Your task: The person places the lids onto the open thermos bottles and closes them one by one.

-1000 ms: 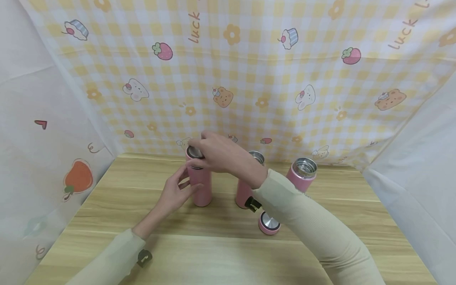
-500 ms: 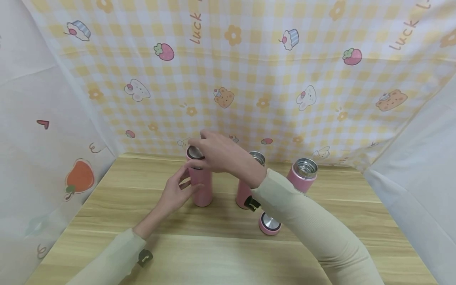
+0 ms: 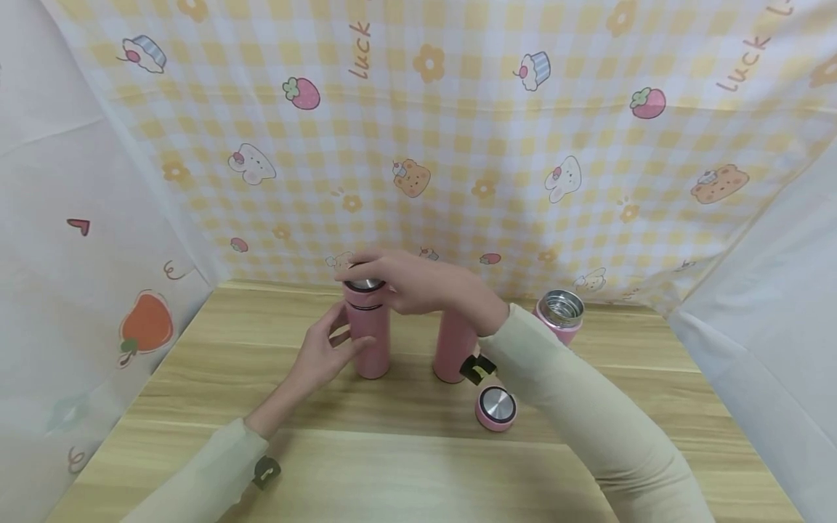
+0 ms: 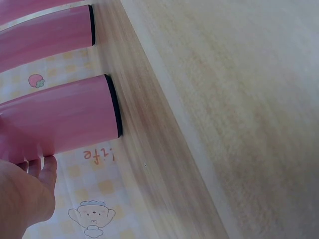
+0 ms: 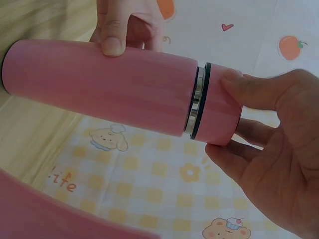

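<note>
A pink thermos flask (image 3: 373, 354) stands upright at the left of the row. My left hand (image 3: 322, 353) grips its body, thumb on the near side. Over the top, my right hand (image 3: 425, 282) holds the pink lid (image 3: 363, 296) between thumb and fingers. In the right wrist view a strip of steel neck (image 5: 196, 102) shows between lid and body, with the thumb (image 5: 113, 46) of the left hand lower on the flask. The left wrist view has the left fingers against the flask's side (image 4: 70, 117).
A second pink flask (image 3: 453, 352) stands to the right, its top hidden behind my right hand. Further right is an uncapped flask (image 3: 561, 309), partly behind the sleeve. A loose pink lid (image 3: 497, 407) lies on the wooden table (image 3: 366, 472). Patterned cloth (image 3: 458, 145) hangs behind.
My right hand has turned on the lid, its wrist and forearm swinging slightly right, so the middle flask's mouth is now covered. The left hand keeps its grip in the same place.
</note>
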`<state>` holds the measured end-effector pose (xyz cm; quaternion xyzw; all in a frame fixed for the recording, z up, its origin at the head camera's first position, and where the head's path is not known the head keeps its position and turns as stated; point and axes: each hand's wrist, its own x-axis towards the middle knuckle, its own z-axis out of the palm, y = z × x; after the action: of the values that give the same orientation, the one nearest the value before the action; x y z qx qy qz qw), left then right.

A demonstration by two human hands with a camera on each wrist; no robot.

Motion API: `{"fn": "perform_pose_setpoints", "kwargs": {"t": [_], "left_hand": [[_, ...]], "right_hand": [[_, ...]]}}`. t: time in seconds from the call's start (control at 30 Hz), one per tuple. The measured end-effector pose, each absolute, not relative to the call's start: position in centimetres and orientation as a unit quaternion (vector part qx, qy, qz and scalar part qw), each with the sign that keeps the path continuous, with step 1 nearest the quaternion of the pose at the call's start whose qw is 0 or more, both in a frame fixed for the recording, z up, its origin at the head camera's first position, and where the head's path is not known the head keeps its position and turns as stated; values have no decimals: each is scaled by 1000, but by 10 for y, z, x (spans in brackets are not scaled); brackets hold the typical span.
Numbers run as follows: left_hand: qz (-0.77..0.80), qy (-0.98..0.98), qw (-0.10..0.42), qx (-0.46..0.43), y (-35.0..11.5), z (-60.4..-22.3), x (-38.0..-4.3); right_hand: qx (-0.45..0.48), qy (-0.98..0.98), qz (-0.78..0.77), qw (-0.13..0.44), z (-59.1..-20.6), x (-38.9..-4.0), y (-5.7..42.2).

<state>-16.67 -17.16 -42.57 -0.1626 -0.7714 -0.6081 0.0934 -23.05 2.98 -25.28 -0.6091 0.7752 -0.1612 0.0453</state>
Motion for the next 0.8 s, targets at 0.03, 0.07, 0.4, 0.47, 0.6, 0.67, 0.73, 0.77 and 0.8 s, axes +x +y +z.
{"fn": "perform_pose_setpoints", "kwargs": {"t": [0.03,0.07,0.4,0.47,0.6,0.67,0.73,0.77,0.8], "left_hand": [[-608,-771,94,-162,-171,-426,-167],[-608,-771,94,-161,-171,-426,-167],[-606,-774,91,-156,-171,-426,-167],[-607,-775,90,-155,-171,-426,-167],[-606,-775,88,-155,-170,-425,-166],[-604,-777,89,-155,-170,-424,-166],[-602,-778,90,-154,-170,-423,-166],[-601,-779,90,-154,-170,-423,-166],[-600,-780,91,-154,-169,-423,-166]], "right_hand": [[-607,777,-158,48,-253,-231,30],[-605,779,-154,49,-253,-231,30],[-596,788,-150,44,-253,-227,30],[-595,790,-146,36,-253,-226,29],[-586,798,-138,21,-253,-224,27],[-578,805,-133,17,-253,-223,26],[-568,812,-128,16,-252,-223,25],[-564,816,-126,16,-252,-222,25],[-560,819,-125,15,-252,-222,25]]}}
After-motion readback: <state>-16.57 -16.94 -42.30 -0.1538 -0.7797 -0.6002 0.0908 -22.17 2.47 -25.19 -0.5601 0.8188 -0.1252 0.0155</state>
